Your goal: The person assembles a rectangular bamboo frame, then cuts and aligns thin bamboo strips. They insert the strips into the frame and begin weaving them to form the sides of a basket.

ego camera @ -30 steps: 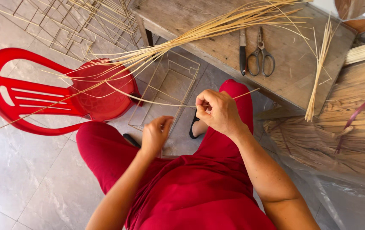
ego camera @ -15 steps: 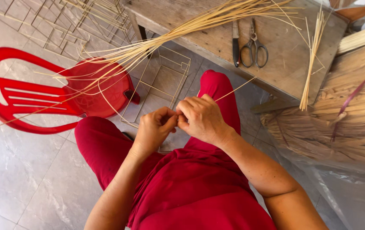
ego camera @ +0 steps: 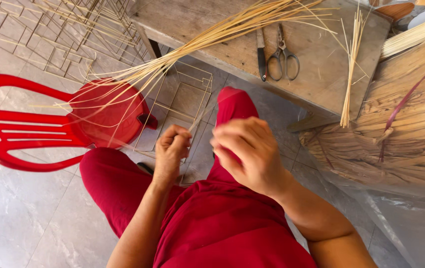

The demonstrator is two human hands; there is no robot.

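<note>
My left hand pinches the near end of a thin straw-coloured strip above my lap. My right hand, blurred, is curled just to its right, fingers closed at the same strip; its grip is hard to make out. A long bundle of pale straw strips fans from the wooden table down over the red plastic chair. I sit in red clothes.
Scissors and a dark-handled knife lie on the table. A small straw sheaf hangs over its edge. A wire-frame box stands on the tiled floor, more frames at top left. Bundled dried material lies right.
My hands came together from apart, then dropped lower toward my lap. The right hand is now blurred with motion beside the left. The view shifted slightly.
</note>
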